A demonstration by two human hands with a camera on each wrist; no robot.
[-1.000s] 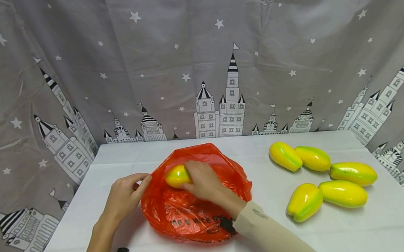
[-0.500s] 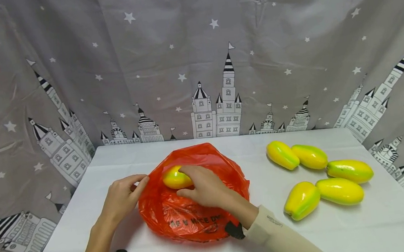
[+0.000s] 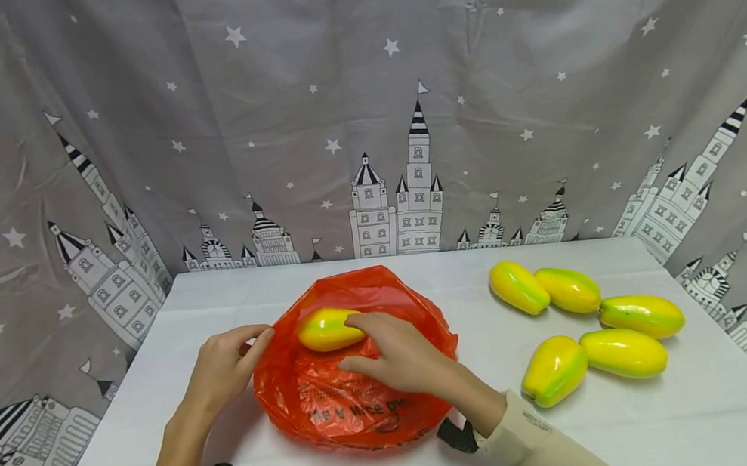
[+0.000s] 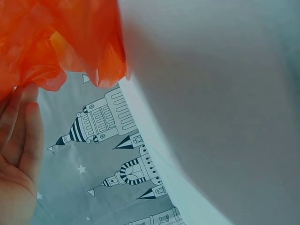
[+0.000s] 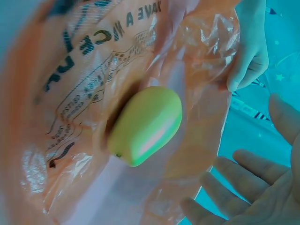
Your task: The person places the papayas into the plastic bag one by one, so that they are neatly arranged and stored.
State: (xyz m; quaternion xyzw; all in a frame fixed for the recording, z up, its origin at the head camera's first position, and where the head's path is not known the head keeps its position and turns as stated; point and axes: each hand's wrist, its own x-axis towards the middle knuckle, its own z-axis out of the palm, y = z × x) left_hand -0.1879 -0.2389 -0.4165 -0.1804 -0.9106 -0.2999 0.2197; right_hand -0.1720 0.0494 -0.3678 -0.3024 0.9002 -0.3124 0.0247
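Observation:
A red plastic bag (image 3: 282,406) with printed lettering lies spread with its mouth up on the white table. Inside it rests one glossy yellow-green fruit (image 3: 321,331), shaped like a papaya; the right wrist view shows the whole fruit (image 5: 147,125) lying on the plastic. My left hand (image 3: 222,366) pinches the bag's left rim between thumb and fingers. Over the bag, just right of the fruit, is my right hand (image 3: 400,352), its fingers and thumb spread apart. That palm (image 5: 262,197) holds nothing in the right wrist view.
To the right of the bag lie several more such fruits, among them one at the back (image 3: 518,287) and one at the front (image 3: 555,371). A grey curtain (image 3: 293,120) printed with castles and stars hangs behind the white table (image 3: 216,295).
My right hand has let go of the fruit and drawn back to the right, its fingers spreading. The fruit stays in the bag. My left hand keeps its pinch on the rim.

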